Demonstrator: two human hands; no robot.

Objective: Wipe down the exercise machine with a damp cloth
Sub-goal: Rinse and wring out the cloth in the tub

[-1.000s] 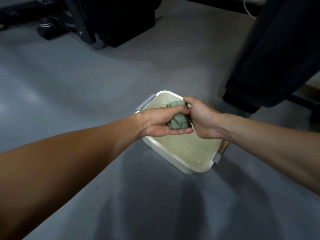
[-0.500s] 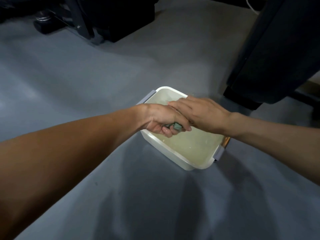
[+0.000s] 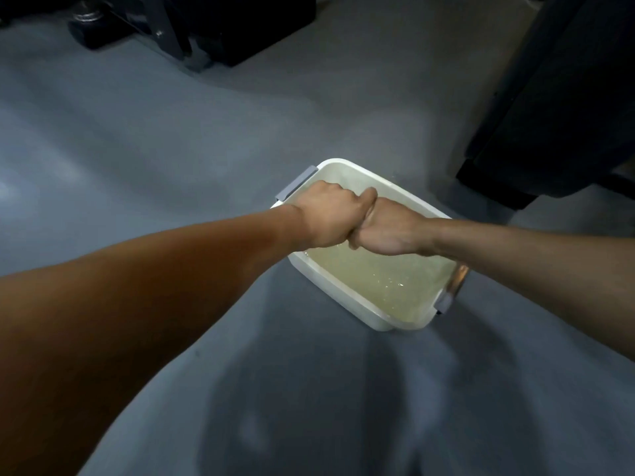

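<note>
Both grips are closed fists pressed together, left hand [image 3: 326,214] against right hand [image 3: 385,228], above the tub [image 3: 347,300]; the green cloth, visible earlier, is now hidden.

A white rectangular plastic tub [image 3: 347,305] with grey side handles [image 3: 296,183] sits on the grey floor [image 3: 144,139], part-filled with cloudy yellowish water [image 3: 385,280].

No text, label, brand, number or sign can be read anywhere in the view; none is made out on the white tub [image 3: 347,305], on the dark equipment [image 3: 563,97], or on the grey floor [image 3: 137,132].
</note>
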